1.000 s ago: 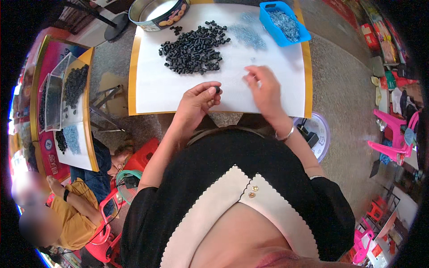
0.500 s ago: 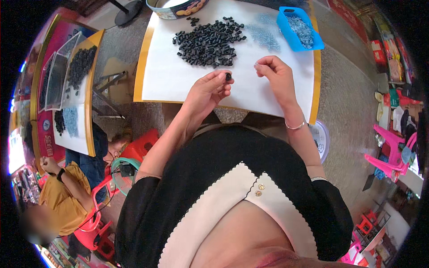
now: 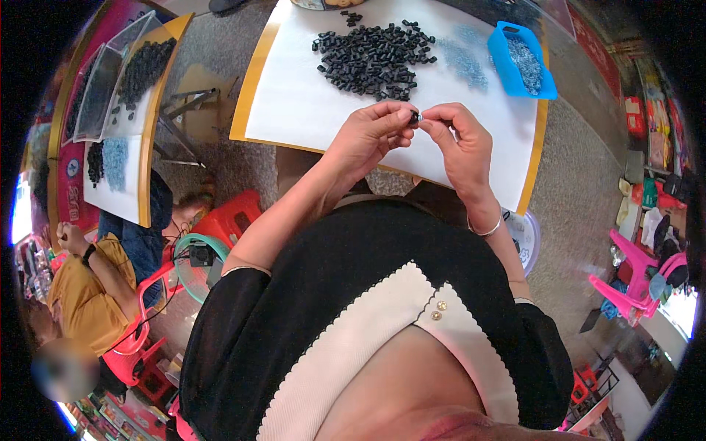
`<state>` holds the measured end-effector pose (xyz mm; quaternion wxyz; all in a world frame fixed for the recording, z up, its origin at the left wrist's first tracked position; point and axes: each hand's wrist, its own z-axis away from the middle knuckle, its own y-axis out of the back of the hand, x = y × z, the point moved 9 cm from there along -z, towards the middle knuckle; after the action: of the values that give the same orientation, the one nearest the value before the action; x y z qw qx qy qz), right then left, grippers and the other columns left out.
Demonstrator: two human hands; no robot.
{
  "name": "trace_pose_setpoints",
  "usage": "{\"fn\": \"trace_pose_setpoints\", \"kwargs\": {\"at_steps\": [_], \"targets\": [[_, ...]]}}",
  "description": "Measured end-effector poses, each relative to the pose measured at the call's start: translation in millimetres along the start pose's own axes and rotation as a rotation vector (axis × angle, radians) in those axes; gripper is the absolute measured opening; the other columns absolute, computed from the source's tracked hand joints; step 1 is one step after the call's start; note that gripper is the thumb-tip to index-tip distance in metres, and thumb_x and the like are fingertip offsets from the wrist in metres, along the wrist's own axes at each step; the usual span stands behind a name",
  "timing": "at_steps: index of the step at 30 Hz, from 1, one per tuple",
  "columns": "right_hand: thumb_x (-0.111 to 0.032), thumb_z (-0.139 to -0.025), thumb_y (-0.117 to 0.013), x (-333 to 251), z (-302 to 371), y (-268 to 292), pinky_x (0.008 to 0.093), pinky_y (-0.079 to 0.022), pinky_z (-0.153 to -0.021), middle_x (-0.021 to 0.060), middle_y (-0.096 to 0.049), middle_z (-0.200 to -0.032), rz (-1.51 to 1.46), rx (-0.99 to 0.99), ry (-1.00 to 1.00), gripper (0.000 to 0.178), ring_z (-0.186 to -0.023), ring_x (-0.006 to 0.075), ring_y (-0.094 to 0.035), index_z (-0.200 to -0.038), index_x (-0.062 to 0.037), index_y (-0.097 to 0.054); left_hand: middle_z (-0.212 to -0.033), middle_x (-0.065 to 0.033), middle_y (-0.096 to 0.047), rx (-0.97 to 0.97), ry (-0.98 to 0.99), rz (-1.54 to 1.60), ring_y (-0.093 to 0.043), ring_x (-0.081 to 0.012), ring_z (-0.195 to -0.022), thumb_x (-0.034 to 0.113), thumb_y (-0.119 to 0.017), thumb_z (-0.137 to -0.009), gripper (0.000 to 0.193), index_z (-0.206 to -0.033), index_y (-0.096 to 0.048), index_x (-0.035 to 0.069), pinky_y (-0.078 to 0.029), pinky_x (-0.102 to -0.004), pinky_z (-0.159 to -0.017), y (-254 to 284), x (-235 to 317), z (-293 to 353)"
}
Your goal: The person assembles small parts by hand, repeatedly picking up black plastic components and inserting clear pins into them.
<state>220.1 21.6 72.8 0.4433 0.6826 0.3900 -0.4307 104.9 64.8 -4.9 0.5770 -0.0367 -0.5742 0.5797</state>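
Observation:
My left hand pinches a small black plastic part between thumb and forefinger, above the near part of the white tabletop. My right hand meets it from the right, thumb and forefinger closed on a tiny pale bluish piece that is pressed against the black part; the fingertips partly cover it. Just beyond my hands lies a heap of similar black parts. To its right, small clear bluish pieces are spread loosely on the table.
A blue plastic scoop tray of clear pieces stands at the table's right edge. The bottom of a round tin shows at the far edge. At left, a person in yellow sits by another table with similar parts.
My right hand has moved left and my left hand slightly right, so their fingertips now meet at the black part. The whole view has shifted a little.

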Motion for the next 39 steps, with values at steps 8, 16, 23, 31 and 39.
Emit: {"fn": "trace_pose_setpoints", "kwargs": {"at_steps": [8, 16, 23, 31, 39], "targets": [[-0.008, -0.081, -0.072, 16, 4, -15, 0.0226, -0.045, -0.069, 0.0012, -0.059, -0.081, -0.061, -0.17, -0.112, 0.019, -0.076, 0.0091, -0.055, -0.095, -0.0032, -0.06, -0.089, -0.0051, -0.064, -0.061, 0.04, -0.079, -0.06, -0.0107, -0.075, 0.017, -0.066, -0.09, 0.023, -0.104, -0.063, -0.001, -0.05, -0.0245, -0.07, 6, -4, 6], [-0.01, -0.081, -0.072, 38, 26, -56, 0.0219, -0.044, -0.069, -0.0019, -0.056, -0.079, -0.418, -0.568, -0.527, 0.025, -0.076, 0.0059, -0.053, -0.098, -0.0026, -0.056, -0.086, -0.0047, -0.064, -0.288, 0.216, -0.109, -0.06, -0.0106, -0.069, 0.018, -0.063, -0.092, 0.025, -0.106, -0.061, -0.001, -0.049, -0.0221, -0.067, 18, -26, 17], [-0.007, -0.086, -0.065, 24, 15, -37, 0.0245, -0.049, -0.073, 0.0062, -0.066, -0.087, -0.158, -0.149, -0.323, 0.012, -0.08, 0.0099, -0.062, -0.096, -0.0004, -0.063, -0.081, -0.0006, -0.061, -0.237, 0.161, 0.197, -0.057, -0.008, -0.072, 0.03, -0.06, -0.093, 0.032, -0.111, -0.057, 0.003, -0.048, -0.02, -0.067, 17, -31, 12], [-0.007, -0.088, -0.063, 34, 13, -18, 0.0244, -0.049, -0.072, 0.0046, -0.065, -0.086, -0.277, -0.004, -0.311, 0.014, -0.077, 0.0101, -0.061, -0.099, 0.0009, -0.064, -0.083, -0.0023, -0.064, 0.096, -0.143, -0.332, -0.063, -0.0125, -0.077, 0.02, -0.063, -0.092, 0.023, -0.104, -0.064, 0.0, -0.052, -0.0251, -0.068, 33, 6, 8], [-0.007, -0.085, -0.068, 65, 16, -11, 0.0237, -0.048, -0.073, 0.0037, -0.064, -0.086, -0.439, 0.04, -0.367, 0.016, -0.075, 0.0102, -0.059, -0.098, 0.0005, -0.065, -0.087, -0.0123, -0.064, 0.424, -0.581, -1.507, -0.064, -0.0271, -0.076, 0.018, -0.07, -0.082, 0.021, -0.1, -0.069, 0.007, -0.05, -0.0359, -0.068, 25, 43, 8]]}}
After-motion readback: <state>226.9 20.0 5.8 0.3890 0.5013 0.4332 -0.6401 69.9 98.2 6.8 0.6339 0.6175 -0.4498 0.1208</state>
